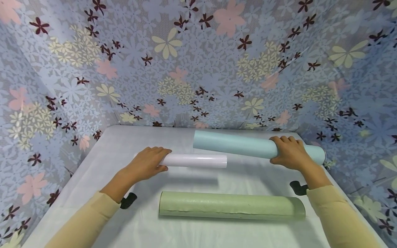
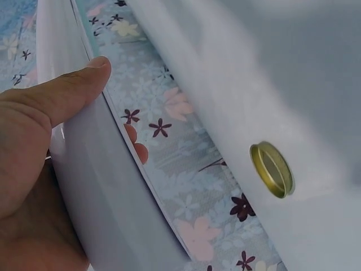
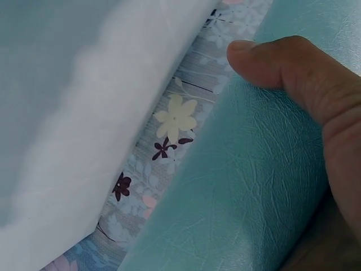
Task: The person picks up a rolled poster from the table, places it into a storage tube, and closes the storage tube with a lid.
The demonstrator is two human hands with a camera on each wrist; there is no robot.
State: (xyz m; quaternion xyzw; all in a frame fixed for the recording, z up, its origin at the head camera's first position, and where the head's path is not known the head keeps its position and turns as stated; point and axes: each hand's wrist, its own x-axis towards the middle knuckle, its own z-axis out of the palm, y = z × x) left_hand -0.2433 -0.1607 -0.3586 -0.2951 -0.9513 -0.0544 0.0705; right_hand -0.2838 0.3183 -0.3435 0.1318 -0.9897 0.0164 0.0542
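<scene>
My left hand (image 1: 149,162) grips a glossy white roll (image 1: 195,160) near its left end, and the roll is held up over the table with its shadow below. In the left wrist view the thumb lies across the white roll (image 2: 107,164) and fingertips show past its far edge. Farther right, my right hand (image 1: 289,151) holds a light blue roll (image 1: 235,143) near its right end, the roll slanting down to the right. The blue roll's creased surface (image 3: 242,169) fills much of the right wrist view, thumb on top. A pale green roll (image 1: 232,206) lies across the table nearer me.
A white cover (image 1: 124,141) lies over the table. Flowered cloth (image 1: 198,69) hangs behind and at both sides. A yellow-green ring shape (image 2: 272,169) shows on the white surface in the left wrist view. Black wrist mounts (image 1: 128,200) are on both wrists.
</scene>
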